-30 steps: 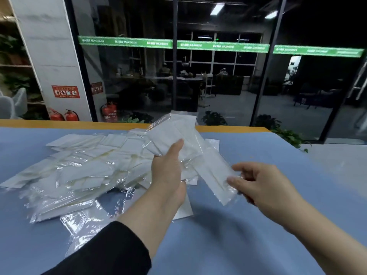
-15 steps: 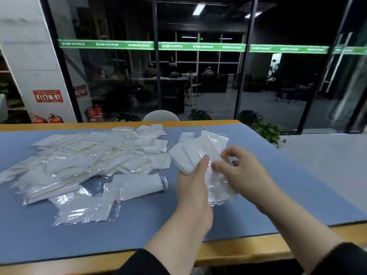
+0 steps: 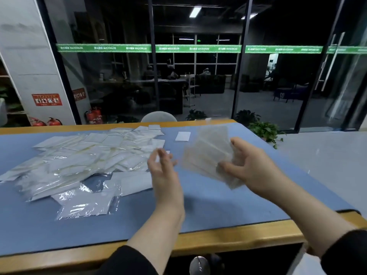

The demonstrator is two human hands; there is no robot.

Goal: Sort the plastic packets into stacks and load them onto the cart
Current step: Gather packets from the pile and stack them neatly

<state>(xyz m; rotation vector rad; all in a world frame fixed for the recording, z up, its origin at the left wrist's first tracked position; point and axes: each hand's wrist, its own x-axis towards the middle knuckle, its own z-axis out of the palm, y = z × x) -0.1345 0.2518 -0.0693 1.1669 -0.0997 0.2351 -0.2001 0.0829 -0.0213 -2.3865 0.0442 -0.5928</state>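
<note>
Right hand [image 3: 252, 167]: fingers curled round a blurred fan of plastic packets [image 3: 208, 155], held above the blue mat [image 3: 198, 205]; left hand [image 3: 164, 171]: fingers loosely spread, holding nothing; loose packet pile [image 3: 79, 155] on the mat, left; one white packet [image 3: 183, 135] apart, far edge.

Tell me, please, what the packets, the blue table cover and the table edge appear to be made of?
Packets: thin clear plastic film, glossy, judging by crinkles and glare, with white, possibly paper, inserts. Blue table cover: looks like a matte mat, perhaps vinyl or felt. Table edge: seemingly light wood or wood-look laminate, smooth.
</note>
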